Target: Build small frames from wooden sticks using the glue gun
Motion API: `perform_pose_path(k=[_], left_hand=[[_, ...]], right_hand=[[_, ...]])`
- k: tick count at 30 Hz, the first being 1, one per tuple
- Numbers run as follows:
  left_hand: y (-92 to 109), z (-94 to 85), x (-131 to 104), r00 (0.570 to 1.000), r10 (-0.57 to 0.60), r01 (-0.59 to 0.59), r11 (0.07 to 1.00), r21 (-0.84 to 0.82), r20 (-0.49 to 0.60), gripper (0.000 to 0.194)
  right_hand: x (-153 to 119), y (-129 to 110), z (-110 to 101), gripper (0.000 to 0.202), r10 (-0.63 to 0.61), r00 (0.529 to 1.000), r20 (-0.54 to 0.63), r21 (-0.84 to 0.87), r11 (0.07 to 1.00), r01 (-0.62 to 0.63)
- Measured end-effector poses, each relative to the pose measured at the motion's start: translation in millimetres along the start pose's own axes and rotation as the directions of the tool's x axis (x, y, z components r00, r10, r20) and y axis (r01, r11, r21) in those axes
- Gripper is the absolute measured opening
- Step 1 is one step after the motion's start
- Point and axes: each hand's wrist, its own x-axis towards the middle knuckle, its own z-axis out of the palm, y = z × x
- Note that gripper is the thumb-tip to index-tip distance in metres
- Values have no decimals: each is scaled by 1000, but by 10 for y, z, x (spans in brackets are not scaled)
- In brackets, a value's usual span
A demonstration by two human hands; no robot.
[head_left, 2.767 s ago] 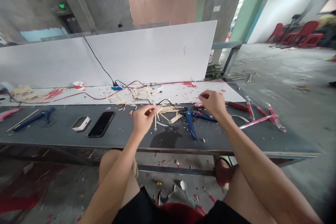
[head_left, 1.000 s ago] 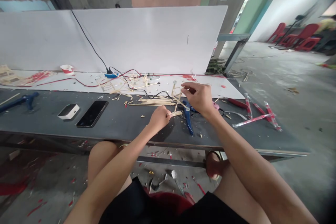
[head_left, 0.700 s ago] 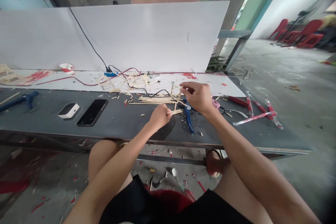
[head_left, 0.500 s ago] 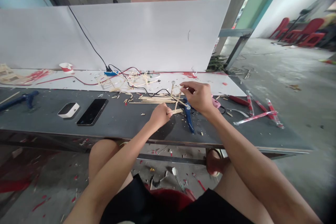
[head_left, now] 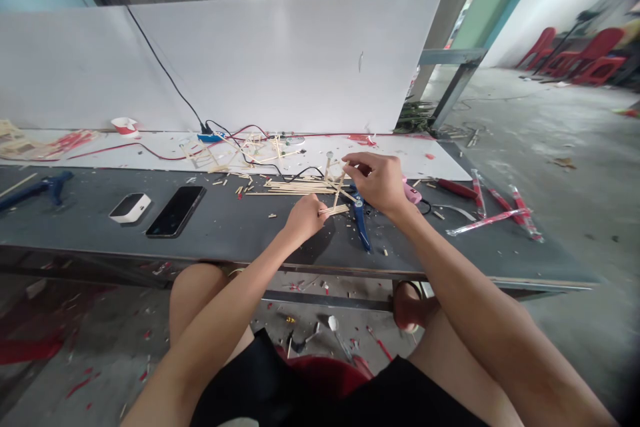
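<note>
A small frame of thin wooden sticks (head_left: 337, 198) stands between my two hands. My left hand (head_left: 306, 215) is closed on the low end of this stick frame, near the table top. Higher up, my right hand (head_left: 376, 177) pinches the top of one of its slanting sticks between thumb and fingertips. Blue-handled pliers (head_left: 362, 227) lie just under the right hand, partly hidden by the sticks. Behind the left hand is a bundle of loose wooden sticks (head_left: 295, 187). A pink tool with a cord (head_left: 412, 192) shows past the right wrist.
A black phone (head_left: 176, 212) and a white box-shaped device (head_left: 130, 208) lie at left, with another blue-handled tool (head_left: 55, 187) beyond. Red plastic-wrapped sticks (head_left: 493, 222) lie at right. Stick structures (head_left: 260, 147), a black cable (head_left: 165, 70) and a paper cup (head_left: 125, 126) are along the back.
The view has shifted very slightly. Both hands keep nearly the same place and the same hold on the stick frame.
</note>
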Motion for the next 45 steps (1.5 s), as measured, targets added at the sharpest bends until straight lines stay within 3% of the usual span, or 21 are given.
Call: perform_pose_path(k=[10,20,45], left_hand=[[11,-33,3,999,-7,7,1000,0,53,40],[38,-46,4,996,-49,49,999,10,71,36],[26,-45,11,996,-18,16,1000,25,82,34]], right_hand=[[-7,-11,-1,21,-50,999,-17,1,999,50],[-11,-4,8,21,-94,995,-15,1,996,94],[-29,45,9,23,-159,987,6,17,987,159]])
